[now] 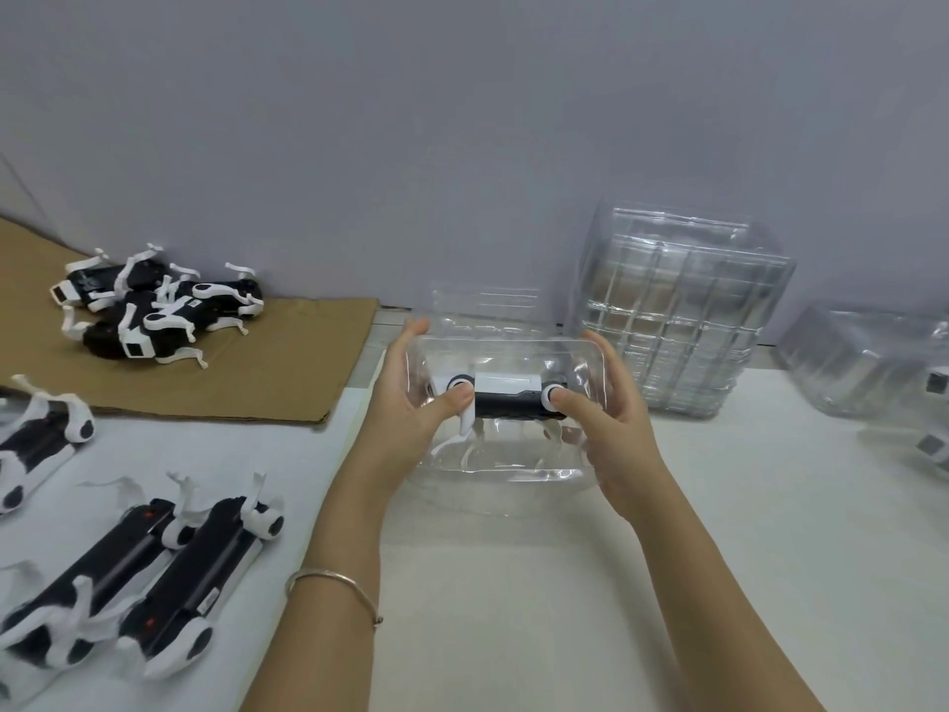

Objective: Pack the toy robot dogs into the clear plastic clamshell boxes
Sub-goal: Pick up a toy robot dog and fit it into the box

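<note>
A black-and-white toy robot dog lies inside a clear plastic clamshell box held above the white table. My left hand grips the box's left end, thumb pressing the dog's left white joint. My right hand grips the right end, thumb on the right joint. The fingers of both hands curl behind the box. The dog's white legs hang down into the lower half of the box.
Several loose dogs lie at the lower left and in a pile on brown cardboard. A stack of empty clamshells stands behind my right hand. Packed boxes sit at the far right. A grey wall bounds the back.
</note>
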Available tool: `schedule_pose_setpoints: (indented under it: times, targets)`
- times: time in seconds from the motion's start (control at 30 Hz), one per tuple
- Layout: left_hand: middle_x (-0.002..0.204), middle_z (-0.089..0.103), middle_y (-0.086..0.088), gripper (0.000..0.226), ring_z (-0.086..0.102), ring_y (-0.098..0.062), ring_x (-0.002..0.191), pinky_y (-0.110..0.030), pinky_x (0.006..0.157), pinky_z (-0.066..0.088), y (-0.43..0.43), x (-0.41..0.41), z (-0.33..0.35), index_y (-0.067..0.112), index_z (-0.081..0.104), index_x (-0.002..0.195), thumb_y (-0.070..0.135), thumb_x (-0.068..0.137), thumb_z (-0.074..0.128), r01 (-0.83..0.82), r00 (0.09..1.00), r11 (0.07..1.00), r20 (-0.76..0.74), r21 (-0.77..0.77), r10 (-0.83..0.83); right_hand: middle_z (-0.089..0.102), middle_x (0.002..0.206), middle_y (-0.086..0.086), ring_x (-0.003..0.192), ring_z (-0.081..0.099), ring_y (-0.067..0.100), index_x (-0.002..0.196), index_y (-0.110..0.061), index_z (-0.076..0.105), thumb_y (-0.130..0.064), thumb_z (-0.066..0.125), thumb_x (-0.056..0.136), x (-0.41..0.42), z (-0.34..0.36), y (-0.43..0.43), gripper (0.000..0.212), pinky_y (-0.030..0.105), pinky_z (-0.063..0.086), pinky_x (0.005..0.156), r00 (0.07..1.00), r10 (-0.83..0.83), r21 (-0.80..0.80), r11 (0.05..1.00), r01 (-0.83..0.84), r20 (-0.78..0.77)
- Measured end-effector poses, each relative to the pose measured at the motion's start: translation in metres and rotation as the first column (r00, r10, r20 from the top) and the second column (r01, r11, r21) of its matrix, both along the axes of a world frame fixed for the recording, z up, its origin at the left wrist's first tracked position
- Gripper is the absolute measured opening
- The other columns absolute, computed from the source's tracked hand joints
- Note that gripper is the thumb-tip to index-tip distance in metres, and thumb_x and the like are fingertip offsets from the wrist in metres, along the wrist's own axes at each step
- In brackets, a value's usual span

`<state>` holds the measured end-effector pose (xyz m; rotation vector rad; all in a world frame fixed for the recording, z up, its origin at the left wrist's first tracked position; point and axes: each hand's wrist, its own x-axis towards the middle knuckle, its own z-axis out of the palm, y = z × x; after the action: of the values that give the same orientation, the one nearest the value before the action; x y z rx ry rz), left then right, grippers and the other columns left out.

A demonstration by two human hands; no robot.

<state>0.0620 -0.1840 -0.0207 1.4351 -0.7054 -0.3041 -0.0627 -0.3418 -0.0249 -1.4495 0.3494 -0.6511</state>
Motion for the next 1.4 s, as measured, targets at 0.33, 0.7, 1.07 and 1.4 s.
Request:
schedule_pose_setpoints:
  times: [0.33, 0.7, 1.07, 1.4]
  targets:
    - [0.147, 0.043, 0.007, 0.088, 0.040, -0.005, 0.136, -0.043, 0.116, 0.030, 0.007, 0.007, -0.002, 0.053, 0.044, 0.131, 0.047, 0.052, 0.082, 0.059, 0.977, 0.998, -0.203, -0.002, -0.059, 0.039, 0.148, -0.025, 0.113, 0.061, 0.008, 0.129, -0.056, 0.050, -0.023, 0.074, 0.075, -0.009, 0.020, 0.012, 0.068, 0.029, 0.050, 0.096, 0.986, -0.086, -0.325, 0.937, 0.129, 0.144]
    - [0.133, 0.056, -0.002, 0.101, 0.048, -0.020, 0.133, -0.033, 0.103, 0.044, 0.015, 0.011, -0.006, 0.039, 0.048, 0.133, 0.040, 0.044, 0.095, 0.133, 0.937, 0.981, -0.306, -0.140, -0.171, 0.028, 0.149, -0.029, 0.140, 0.036, 0.011, 0.130, -0.060, 0.038, -0.018, 0.076, 0.082, -0.011, 0.032, 0.025, 0.074, 0.026, 0.043, 0.107, 0.995, -0.051, -0.446, 0.891, 0.084, 0.086]
    - [0.147, 0.024, 0.031, 0.090, 0.026, 0.010, 0.132, -0.012, 0.098, 0.027, 0.007, -0.009, 0.023, 0.051, 0.044, 0.134, 0.073, 0.053, 0.077, 0.010, 0.996, 0.973, 0.087, 0.231, -0.031, 0.040, 0.146, -0.014, 0.128, 0.048, 0.013, 0.128, -0.061, 0.041, -0.043, 0.066, 0.067, -0.038, 0.033, -0.009, 0.069, 0.046, 0.047, 0.099, 0.969, -0.063, -0.109, 0.993, 0.038, -0.240]
    - [0.127, 0.066, 0.001, 0.041, 0.057, -0.013, 0.124, -0.034, 0.103, 0.043, -0.030, -0.067, -0.026, 0.014, 0.070, 0.116, 0.030, 0.084, 0.050, 0.282, 0.869, 0.938, -0.361, -0.199, -0.338, 0.006, 0.164, 0.001, 0.151, 0.009, 0.023, 0.149, -0.051, 0.011, -0.073, 0.036, 0.083, -0.099, 0.027, 0.037, 0.074, 0.060, -0.014, 0.113, 0.655, -0.586, -0.852, 0.490, -0.183, -0.477]
